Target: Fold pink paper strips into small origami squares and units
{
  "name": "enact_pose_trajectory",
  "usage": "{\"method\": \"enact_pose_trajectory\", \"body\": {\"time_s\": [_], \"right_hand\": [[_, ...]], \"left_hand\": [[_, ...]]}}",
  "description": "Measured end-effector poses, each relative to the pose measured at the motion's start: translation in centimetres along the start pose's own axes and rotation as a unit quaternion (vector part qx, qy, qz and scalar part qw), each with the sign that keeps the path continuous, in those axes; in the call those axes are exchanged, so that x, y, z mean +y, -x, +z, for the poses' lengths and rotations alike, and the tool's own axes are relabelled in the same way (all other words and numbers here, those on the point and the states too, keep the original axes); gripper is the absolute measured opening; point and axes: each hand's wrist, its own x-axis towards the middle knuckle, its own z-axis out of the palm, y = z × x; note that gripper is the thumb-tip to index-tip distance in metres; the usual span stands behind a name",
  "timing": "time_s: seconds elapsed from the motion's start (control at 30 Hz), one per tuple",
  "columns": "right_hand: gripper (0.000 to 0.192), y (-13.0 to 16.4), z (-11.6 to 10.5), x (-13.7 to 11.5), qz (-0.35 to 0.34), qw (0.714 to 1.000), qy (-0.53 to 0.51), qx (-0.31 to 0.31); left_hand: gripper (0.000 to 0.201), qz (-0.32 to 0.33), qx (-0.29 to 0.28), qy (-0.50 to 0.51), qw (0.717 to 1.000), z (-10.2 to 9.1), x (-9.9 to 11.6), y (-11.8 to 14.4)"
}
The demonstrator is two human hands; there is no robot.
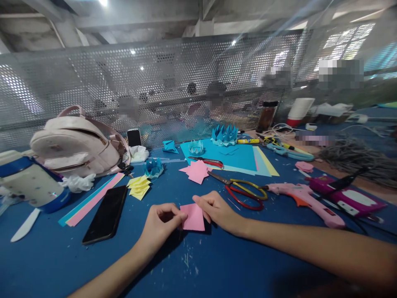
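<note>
Between my two hands is a small pink paper square point(192, 218), held just above the blue table. My left hand point(163, 223) pinches its left edge between thumb and fingers. At the upper right corner, my right hand point(218, 212) grips the same square, its thumb on top and its fingers curled behind. Just beyond lies a loose pile of pink paper pieces point(197, 171). Scissors point(245, 191) with one yellow and one red handle rest past my right hand. Several folded yellow papers point(139, 187) lie beyond my left hand.
A black phone point(105, 215), paper strips point(93, 200) and a pink backpack point(77, 145) are on the left. Coloured sheets point(223, 155) carry folded blue paper rings point(225, 135) at the back. To the right lie a pink glue gun point(310, 200) and a purple box point(347, 196) with cables.
</note>
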Motion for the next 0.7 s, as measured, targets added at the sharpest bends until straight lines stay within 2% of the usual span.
{"method": "enact_pose_trajectory", "body": {"time_s": [0.43, 0.57, 0.7], "right_hand": [[0.065, -0.23, -0.13, 0.27, -0.022, 1.0, 0.0, 0.002], [0.067, -0.31, -0.28, 0.34, -0.009, 0.999, -0.037, -0.032], [0.065, -0.14, -0.14, 0.25, -0.019, 0.998, -0.008, -0.064]], "left_hand": [[0.038, -0.011, -0.011, -0.016, 1.0, -0.08, 0.15, -0.08], [0.038, -0.004, 0.007, -0.009, 1.0, -0.23, -0.18, -0.06], [0.038, -0.005, 0.015, -0.007, 1.0, -0.44, -0.29, -0.12]]}}
